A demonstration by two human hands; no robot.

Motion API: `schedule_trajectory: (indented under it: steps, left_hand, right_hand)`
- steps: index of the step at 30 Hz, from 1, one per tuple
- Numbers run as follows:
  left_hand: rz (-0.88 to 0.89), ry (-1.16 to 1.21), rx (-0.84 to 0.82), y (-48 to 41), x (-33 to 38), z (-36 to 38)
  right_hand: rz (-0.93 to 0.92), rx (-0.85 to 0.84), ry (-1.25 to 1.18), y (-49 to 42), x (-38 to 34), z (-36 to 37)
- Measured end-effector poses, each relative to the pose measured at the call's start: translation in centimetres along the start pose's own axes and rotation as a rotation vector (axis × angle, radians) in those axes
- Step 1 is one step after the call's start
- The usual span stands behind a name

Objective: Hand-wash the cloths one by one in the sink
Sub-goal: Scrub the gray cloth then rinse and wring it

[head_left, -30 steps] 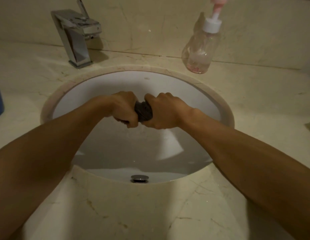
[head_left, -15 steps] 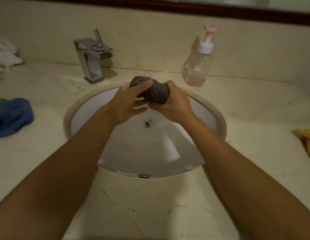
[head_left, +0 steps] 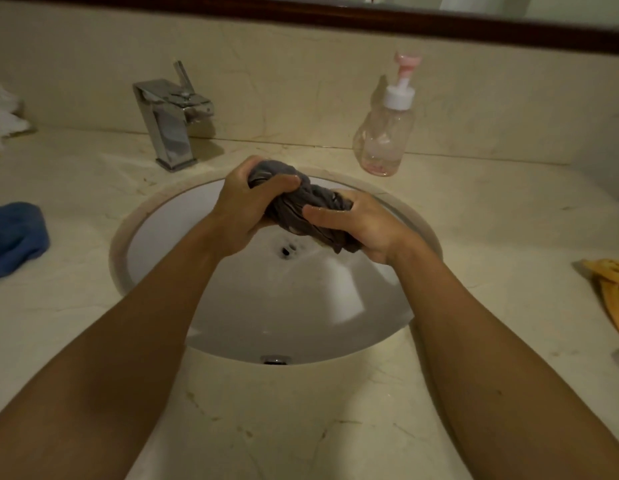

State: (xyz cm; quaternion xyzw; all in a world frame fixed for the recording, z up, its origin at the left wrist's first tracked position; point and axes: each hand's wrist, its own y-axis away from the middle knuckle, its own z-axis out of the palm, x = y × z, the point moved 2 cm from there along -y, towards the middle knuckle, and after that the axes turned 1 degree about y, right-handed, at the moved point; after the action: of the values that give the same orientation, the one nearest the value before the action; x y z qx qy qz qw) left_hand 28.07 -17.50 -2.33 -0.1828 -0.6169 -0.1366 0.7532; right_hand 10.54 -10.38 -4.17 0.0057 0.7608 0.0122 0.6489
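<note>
— Looser than half a second ago: left hand and right hand each clamp an end of the grey cloth, its tight ball now unravelling above the sink.
— How far along?
— Wringing, I'd judge. No water runs from the tap; blue cloth and yellow cloth lie on the bench, washed or not I cannot tell.

Before me a chrome faucet stands at the back left of the marble countertop, its lever tilted up; well apart to its right is a clear pump bottle with a pink head, holding what may be a little pink soap; behind both, I see a pale backsplash under a dark frame.
</note>
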Motion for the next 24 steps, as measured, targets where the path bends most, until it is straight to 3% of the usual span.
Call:
schedule_trajectory:
  steps: [7,11,13,17,22,24]
  left_hand:
    - [0.149,-0.412,0.080,0.1,-0.4,-0.8]
    - [-0.011,-0.152,-0.089,0.1,0.6,-0.3]
    - [-0.042,-0.085,-0.175,0.2,0.9,0.5]
    - [-0.043,-0.014,-0.139,0.5,0.7,1.3]
    - [0.038,0.160,0.020,0.2,1.1,0.1]
    - [0.050,0.151,0.080,0.3,0.9,0.1]
  right_hand:
    - [-0.157,0.177,-0.140,0.2,-1.0,0.3]
    - [-0.148,0.138,-0.505,-0.2,-1.2,0.1]
    - [-0.163,0.253,-0.572,-0.3,-1.6,-0.2]
    - [-0.150,0.488,-0.461,-0.4,-1.6,-0.6]
    - [0.010,0.374,-0.165,-0.8,-1.7,1.9]
    - [-0.027,0.405,-0.041,-0.5,-2.0,2.2]
